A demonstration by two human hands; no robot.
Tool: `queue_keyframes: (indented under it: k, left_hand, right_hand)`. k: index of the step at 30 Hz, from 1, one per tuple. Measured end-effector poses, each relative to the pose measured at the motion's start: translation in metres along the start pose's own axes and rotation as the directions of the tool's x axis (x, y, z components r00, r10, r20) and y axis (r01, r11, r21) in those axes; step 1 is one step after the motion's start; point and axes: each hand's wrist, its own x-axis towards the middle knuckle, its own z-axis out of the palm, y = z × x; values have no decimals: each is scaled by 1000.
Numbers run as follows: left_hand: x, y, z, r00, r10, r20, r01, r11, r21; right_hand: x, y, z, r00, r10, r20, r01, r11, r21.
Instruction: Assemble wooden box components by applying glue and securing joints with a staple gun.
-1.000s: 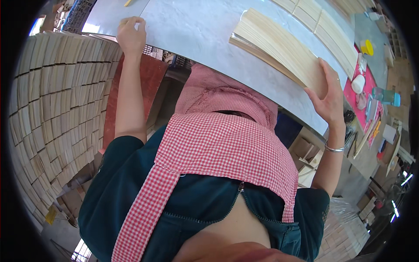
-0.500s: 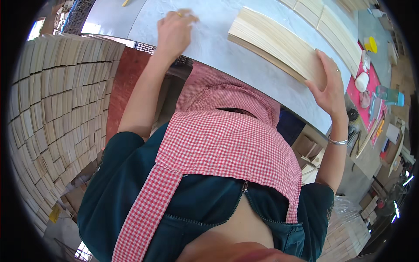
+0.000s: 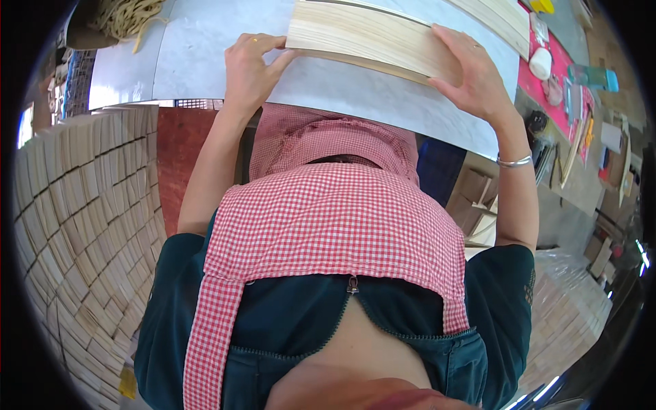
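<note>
A short stack of long pale wooden boards (image 3: 362,39) lies crosswise on the grey-white tabletop in front of me. At its left end, my left hand (image 3: 251,74) pinches the corner between forefinger and thumb. My right hand (image 3: 475,74) spans the right end, its thumb on the near edge and its fingers over the far edge. The palm hides that end of the boards.
More pale boards (image 3: 497,19) lie along the table's far right. A brown container with tan stringy bands (image 3: 126,19) stands at the back left. Stacked wood pieces (image 3: 82,198) rise left of me. On the right, a pink surface holds a white bottle (image 3: 540,63).
My left hand, blurred and apart from the boards before, now touches their left end. The boards have turned more level across my view, with my right hand staying on them. My view has shifted left.
</note>
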Motion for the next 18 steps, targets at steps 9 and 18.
queue_keyframes:
  k: [9,18]
  left_hand:
    - [0,5,1,998,66,-10,-65,995,72]
    - [3,15,-9,991,-110,77,109,994,17]
  right_hand:
    - [-7,3,5,995,-74,-72,64,989,-136]
    - [-76,0,3,841,474,-263,-433,879,198]
